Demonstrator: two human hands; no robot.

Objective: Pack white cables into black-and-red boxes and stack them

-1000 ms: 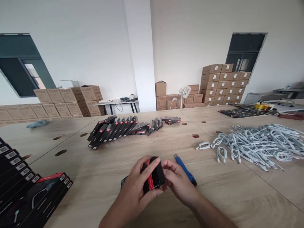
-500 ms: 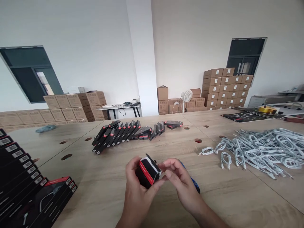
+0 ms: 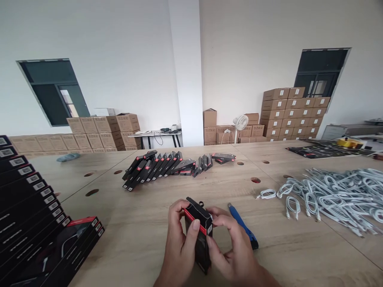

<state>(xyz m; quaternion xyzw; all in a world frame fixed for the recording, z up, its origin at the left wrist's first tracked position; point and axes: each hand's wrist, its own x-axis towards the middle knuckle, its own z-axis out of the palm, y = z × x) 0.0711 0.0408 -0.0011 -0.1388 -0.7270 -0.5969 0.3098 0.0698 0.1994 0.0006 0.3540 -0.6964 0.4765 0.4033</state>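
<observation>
A slim black box with a red band (image 3: pixel 201 239) stands tilted near the table's front, its top end facing me. My left hand (image 3: pixel 182 243) grips its left side, thumb on the front face near the red band. My right hand (image 3: pixel 231 243) pinches the right edge near the top corner. The top flap (image 3: pixel 199 209) lies over the end of the box. Behind it a small black loop (image 3: pixel 201 203) sticks up. Just right of my right hand a blue cutter-like tool (image 3: pixel 243 225) lies on the table.
Stacked black boxes (image 3: pixel 32 223) fill the left side. More black boxes (image 3: pixel 163 166) lie across the middle of the table (image 3: pixel 143 231). Bundled white cables (image 3: pixel 338 195) are piled on the right. Printed black sheets (image 3: pixel 317 148) and a yellow object (image 3: pixel 349 142) lie at the back right.
The box has turned more upright, and its flap, raised before, is folded down over the end. My right hand has closed onto the box's edge. The view has shifted slightly left.
</observation>
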